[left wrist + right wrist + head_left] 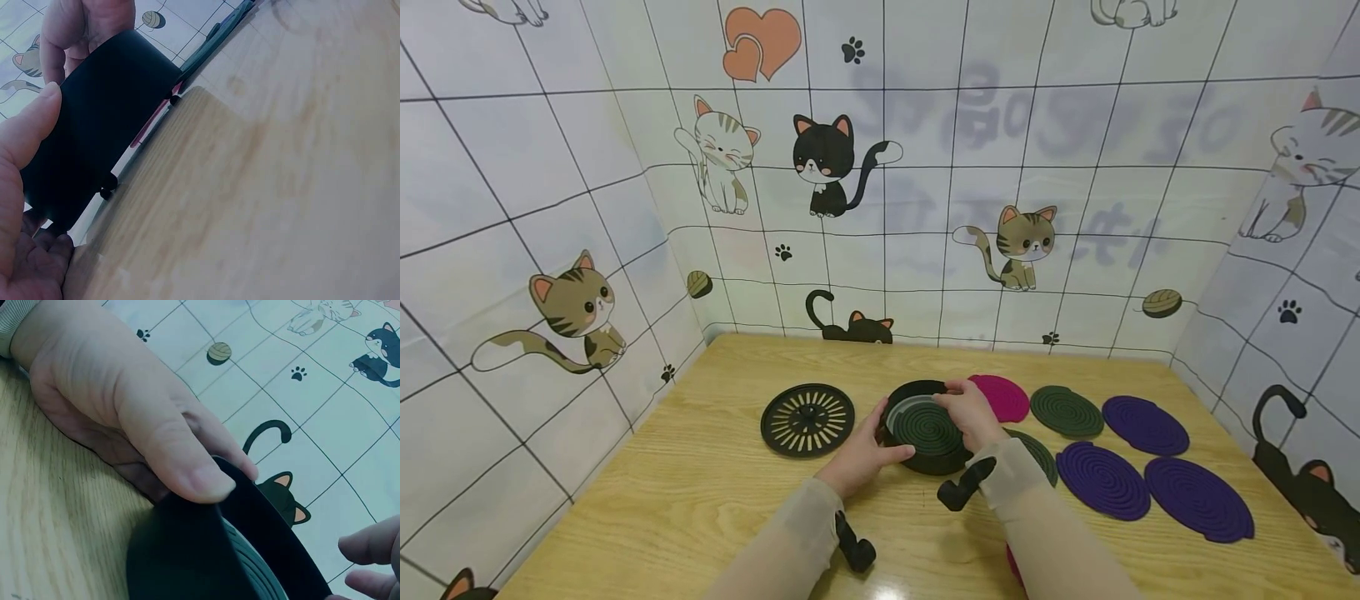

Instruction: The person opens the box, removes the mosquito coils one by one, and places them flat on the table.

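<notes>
A black round mosquito coil holder (934, 467) sits between the two hands, tilted in the left wrist view, where small round feet show beneath its wall. Inside lies a green mosquito coil (928, 427) with a pale grey ring along its edge. My left hand (863, 457) grips the holder's left side, thumb (203, 481) over the rim in the right wrist view. Over the far right rim is my right hand (973, 417); two of its fingertips (353, 547) point past the rim, apart from it, and another digit meets the rim at the frame's bottom.
A black slotted lid (808, 420) lies on the wooden table (700, 500) to the left. To the right lie a pink coil (1000, 398), green coils (1066, 411) and several purple coils (1103, 481). Another pink piece (1013, 562) shows beside the right sleeve. Cat-print walls enclose the table.
</notes>
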